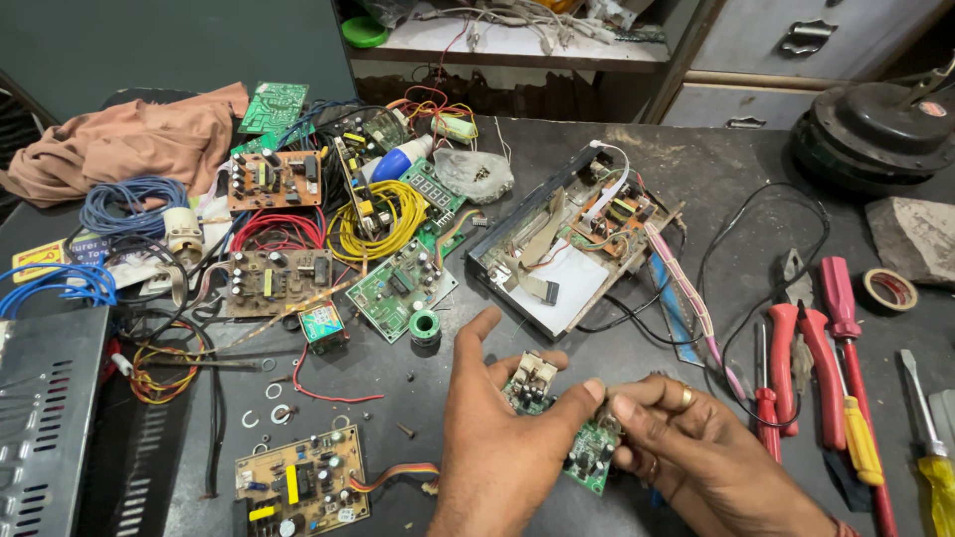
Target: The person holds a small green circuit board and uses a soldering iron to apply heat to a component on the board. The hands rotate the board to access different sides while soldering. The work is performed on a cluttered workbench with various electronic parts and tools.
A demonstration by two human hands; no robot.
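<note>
Figure: a small green circuit board [587, 459] held above a dark workbench [657, 348], seen from the head camera. The left hand [497, 447] grasps the board along its near-left part, thumb raised, fingers curled under; the right hand [686, 447], wearing a ring, pinches the board's right edge between thumb and fingertips. Both hands are thus closed on the same board, which sits low in the centre of the view, clear of the bench surface.

Handling note (a judgement): the board is best gripped by its edges, as here, keeping fingers off the components, with one hand steadying while the other turns or probes.

Orientation: the board's long axis appears to run from upper left, where a pale boxy component [535, 373] stands, down to lower right; the component side faces up toward the camera. Its far end is partly hidden by fingers.

Beyond the hands: a solder spool [425, 324] and a brown circuit board [300, 487] to the left; red-handled pliers [806, 348] and screwdrivers [846, 338] to the right; farther off, an opened metal chassis [572, 244], a yellow wire coil [383, 224], and a crumpled cloth [129, 139].
</note>
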